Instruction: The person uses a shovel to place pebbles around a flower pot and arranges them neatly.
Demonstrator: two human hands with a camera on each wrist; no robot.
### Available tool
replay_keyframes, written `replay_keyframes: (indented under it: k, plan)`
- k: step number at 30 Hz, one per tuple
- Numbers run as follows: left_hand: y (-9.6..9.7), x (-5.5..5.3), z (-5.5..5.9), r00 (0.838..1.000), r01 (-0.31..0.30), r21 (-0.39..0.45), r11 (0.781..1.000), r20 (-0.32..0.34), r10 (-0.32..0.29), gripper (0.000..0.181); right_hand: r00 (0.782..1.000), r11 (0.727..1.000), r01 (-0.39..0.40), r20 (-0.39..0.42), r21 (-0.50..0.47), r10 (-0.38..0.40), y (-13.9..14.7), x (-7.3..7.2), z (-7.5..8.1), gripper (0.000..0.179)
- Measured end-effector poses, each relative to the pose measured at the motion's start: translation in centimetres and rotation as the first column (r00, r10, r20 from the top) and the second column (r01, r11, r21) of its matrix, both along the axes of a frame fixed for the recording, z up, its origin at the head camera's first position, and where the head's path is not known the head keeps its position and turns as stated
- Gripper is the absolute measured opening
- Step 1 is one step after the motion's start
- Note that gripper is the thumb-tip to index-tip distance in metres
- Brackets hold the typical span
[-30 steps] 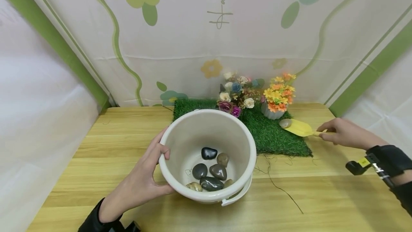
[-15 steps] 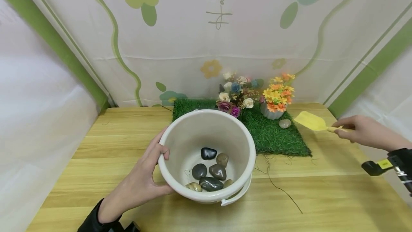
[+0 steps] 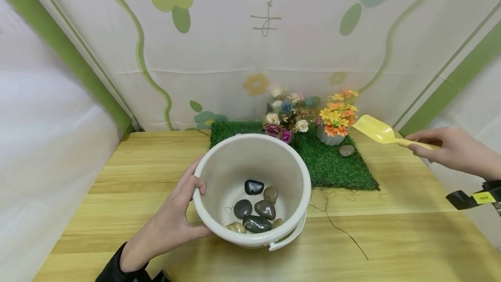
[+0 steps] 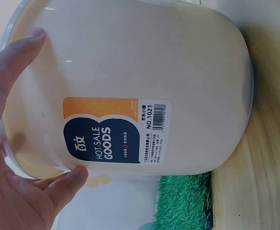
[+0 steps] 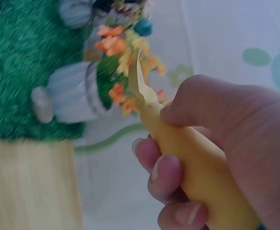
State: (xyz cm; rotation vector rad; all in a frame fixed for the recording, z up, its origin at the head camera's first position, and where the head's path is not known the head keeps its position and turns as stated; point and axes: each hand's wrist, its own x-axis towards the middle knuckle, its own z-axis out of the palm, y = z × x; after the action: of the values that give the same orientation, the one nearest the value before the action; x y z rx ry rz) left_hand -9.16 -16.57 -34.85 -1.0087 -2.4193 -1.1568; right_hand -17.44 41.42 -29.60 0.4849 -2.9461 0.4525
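Observation:
A cream plastic bucket point(image 3: 250, 142) stands in the middle of the table in the head view, tilted a little toward me. My left hand point(image 3: 172, 216) grips its left rim, fingertips over the edge and thumb on the outer wall. Inside lie several smooth stones point(image 3: 257, 223), dark and brown. At the right my right hand point(image 3: 455, 149) holds a small yellow shovel point(image 3: 377, 129) by its handle, raised above the table, the blade bare. A pale stone point(image 3: 346, 150) lies on the green turf mat point(image 3: 328, 169), below and left of the blade. The left wrist view shows a label point(image 4: 116, 132) on the bucket.
Behind the bucket, a bunch of mixed artificial flowers point(image 3: 287, 114) stands on the mat. Beside it is a white ribbed pot point(image 3: 330, 137) of orange and yellow flowers. A loose dark thread point(image 3: 344, 232) lies on the wooden table point(image 3: 411, 238). A printed curtain point(image 3: 219, 47) hangs behind.
The shovel blade has left the pale stone, which stays on the mat. My right hand has moved right and up with the shovel. The left hand and bucket keep their place.

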Motion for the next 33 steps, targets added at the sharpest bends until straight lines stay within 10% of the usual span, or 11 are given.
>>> replay_keyframes:
  k: [14,33]
  plan:
    - [0.0,0.0,0.0,1.0,0.004,0.001,1.0,0.007,-0.004,0.063,0.999,0.992,-0.035,-0.019,-0.125,0.033,-4.1,0.7,3.6,0.021]
    - [0.0,0.0,0.0,1.0,0.001,-0.001,1.0,0.001,-0.001,0.063,0.971,0.973,-0.233,-0.057,-0.003,0.232,-11.9,0.9,6.7,0.026]
